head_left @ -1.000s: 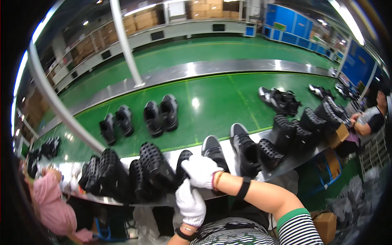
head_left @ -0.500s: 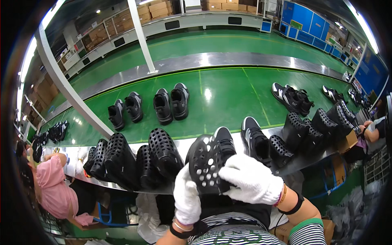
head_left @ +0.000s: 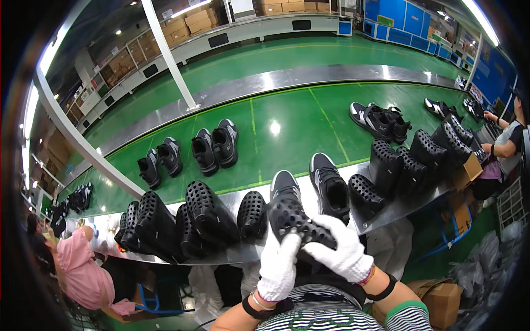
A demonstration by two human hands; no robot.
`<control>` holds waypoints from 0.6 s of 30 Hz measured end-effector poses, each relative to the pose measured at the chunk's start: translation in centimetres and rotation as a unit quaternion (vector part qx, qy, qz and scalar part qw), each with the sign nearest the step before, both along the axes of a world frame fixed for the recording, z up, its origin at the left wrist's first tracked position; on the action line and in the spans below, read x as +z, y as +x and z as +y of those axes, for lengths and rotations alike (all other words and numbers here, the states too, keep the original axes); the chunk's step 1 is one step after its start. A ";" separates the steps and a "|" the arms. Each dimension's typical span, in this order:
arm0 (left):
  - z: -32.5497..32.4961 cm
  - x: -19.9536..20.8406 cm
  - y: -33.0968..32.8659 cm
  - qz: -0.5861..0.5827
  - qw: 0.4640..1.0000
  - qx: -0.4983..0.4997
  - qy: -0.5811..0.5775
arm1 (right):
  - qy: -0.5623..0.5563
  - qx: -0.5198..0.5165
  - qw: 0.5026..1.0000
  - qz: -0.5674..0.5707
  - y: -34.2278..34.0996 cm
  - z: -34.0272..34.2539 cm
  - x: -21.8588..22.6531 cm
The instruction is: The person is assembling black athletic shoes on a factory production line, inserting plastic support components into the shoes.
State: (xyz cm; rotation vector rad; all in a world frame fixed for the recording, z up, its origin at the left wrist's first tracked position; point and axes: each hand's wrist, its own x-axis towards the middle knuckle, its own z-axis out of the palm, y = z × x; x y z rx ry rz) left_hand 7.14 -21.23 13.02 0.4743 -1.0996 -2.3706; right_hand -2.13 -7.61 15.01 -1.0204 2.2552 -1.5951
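Between my gloved hands is a black shoe form full of round holes [head_left: 292, 218], tilted with one end toward the lower right. My left hand [head_left: 279, 267] grips its near side, thumb pressed on the holed face. The fingers of my right hand [head_left: 343, 248] close round its right end. Just beyond it a black and grey sneaker [head_left: 284, 185] stands with its toe away from me, its heel part hidden behind the form. A second sneaker [head_left: 329, 185] stands to its right. Left of my hands, another holed form [head_left: 252, 215] stands on the metal bench edge [head_left: 361, 225].
More holed forms stand in a left group [head_left: 210, 212] and a right group [head_left: 386, 165]. Black sneakers [head_left: 215, 146] sit in pairs on the green surface [head_left: 276, 140]. A white post [head_left: 171, 60] rises ahead. People work at left [head_left: 83, 265] and right [head_left: 508, 146].
The held form has turned from nearly upright to slanting toward the lower right. My left hand has moved right, closer to my right hand. The form left of my hands now shows plainly.
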 end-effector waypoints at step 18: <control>-4.4 -3.9 -7.6 -0.139 0.538 0.033 -0.831 | 0.133 -0.057 0.987 -0.067 -4.9 7.6 1.8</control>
